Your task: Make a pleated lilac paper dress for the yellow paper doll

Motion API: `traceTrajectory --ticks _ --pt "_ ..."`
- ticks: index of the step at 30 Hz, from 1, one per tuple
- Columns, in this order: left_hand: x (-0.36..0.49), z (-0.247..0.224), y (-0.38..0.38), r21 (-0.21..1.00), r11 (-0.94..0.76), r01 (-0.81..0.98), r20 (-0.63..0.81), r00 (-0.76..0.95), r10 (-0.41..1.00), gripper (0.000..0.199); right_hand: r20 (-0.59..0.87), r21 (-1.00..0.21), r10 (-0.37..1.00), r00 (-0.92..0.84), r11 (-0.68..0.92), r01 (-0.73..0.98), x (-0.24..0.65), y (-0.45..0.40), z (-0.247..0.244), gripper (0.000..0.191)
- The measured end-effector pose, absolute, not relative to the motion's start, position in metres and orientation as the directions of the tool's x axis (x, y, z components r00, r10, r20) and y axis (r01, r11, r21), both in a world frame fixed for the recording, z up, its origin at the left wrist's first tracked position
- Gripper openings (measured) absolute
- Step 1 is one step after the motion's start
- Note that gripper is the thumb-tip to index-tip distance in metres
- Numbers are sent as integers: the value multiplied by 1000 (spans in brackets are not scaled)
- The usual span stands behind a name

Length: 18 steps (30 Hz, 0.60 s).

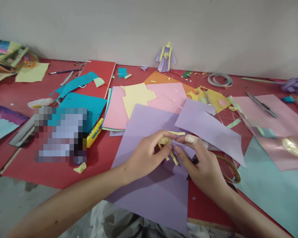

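Observation:
A small paper figure of yellow strips [174,158] and purple paper is held between my two hands. My left hand [145,153] pinches its yellow part between thumb and fingers. From the other side, my right hand [204,165] grips the purple paper with thumb and fingertips; a pale bandage wraps one finger. The fingers hide much of the figure. Under both hands lies a large purple sheet [149,195], reaching over the table's front edge. Gold scissor-like loop handles [235,173] show beside my right wrist. A smaller purple piece [210,129] lies just beyond that hand.
A purple-and-yellow paper doll [165,61] leans against the wall. Pink sheets [116,109], a yellow cutter [94,132], a blurred-out object [62,135], a coil of white tubing [220,80] and a grey pen-like tool [261,104] lie on the red table [40,173].

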<state>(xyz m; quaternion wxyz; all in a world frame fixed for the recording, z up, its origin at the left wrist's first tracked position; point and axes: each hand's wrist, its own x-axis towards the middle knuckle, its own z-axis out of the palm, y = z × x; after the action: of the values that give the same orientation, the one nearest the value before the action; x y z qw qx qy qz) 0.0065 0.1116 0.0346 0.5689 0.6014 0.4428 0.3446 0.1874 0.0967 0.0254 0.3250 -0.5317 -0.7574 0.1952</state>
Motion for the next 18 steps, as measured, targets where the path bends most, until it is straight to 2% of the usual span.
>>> traceTrajectory --ticks 18 --pt "2 33 110 952 -128 277 -20 474 880 27 216 -649 943 -252 332 685 190 97 25 13"
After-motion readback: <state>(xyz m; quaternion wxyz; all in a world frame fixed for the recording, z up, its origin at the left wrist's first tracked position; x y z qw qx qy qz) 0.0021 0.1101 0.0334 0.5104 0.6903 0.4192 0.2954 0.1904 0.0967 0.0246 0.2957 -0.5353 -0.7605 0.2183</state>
